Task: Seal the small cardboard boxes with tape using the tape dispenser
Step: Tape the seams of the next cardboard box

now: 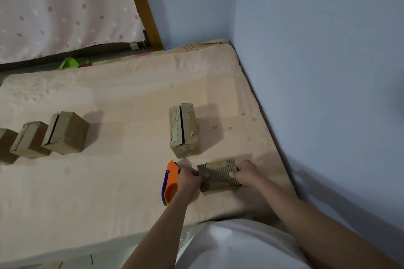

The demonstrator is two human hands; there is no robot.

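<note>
Along the left edge of the mattress (pixel 122 181) three small cardboard boxes stand in a row: one cut off by the frame edge (pixel 5 145), a second (pixel 30 138) just beside it, and a third (pixel 66 132) whose top seam gapes open. Near the mattress's right edge a fourth box (pixel 184 130) stands alone, its top flaps meeting along a ragged seam with scraps of tape on it. Closer to the near edge lies the orange tape dispenser (pixel 170 183), partly covered by the left hand (pixel 190 178), whose fingers curl round the left end of the box being worked on (pixel 219 176). The right hand (pixel 246 172) grips the opposite end, so both hands hold that box and neither holds the dispenser. The risks, as I judge them: the mattress is soft, so the box could tip or sink when tape is pressed down, leaving the strip crooked or wrinkled; and the corrugated, torn surface may give tape a poor hold, so it lifts. Reaching for the dispenser with one hand could let the flaps spring open. Whether this box is already sealed is hard to make out; its seam lies under the fingers, the dispenser's blade and roll are hidden, and the leftmost box's top is out of frame.
</note>
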